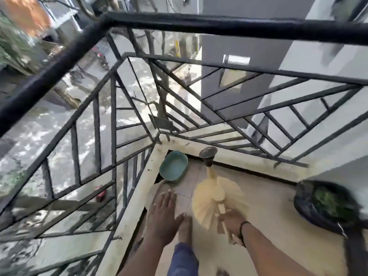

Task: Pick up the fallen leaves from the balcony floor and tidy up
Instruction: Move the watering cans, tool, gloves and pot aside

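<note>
I look down into the balcony corner; the frame is blurred by motion. My right hand (233, 223) grips the handle of a pale yellow fan-shaped broom (216, 198), whose bristles spread over the tiled floor (264, 198). My left hand (162, 213) is held out flat with straight fingers, holding nothing. Just beyond its fingertips lies a pale flat shape (156, 189), perhaps a dry leaf, by the ledge. No other leaves can be made out.
A teal oval basin (173, 166) leans in the corner beside a dark metal cup (208, 153). A black pot with green plants (323, 205) stands at the right. The black railing (219, 23) and cream ledge (129, 216) bound the floor. My bare foot (185, 229) is between my hands.
</note>
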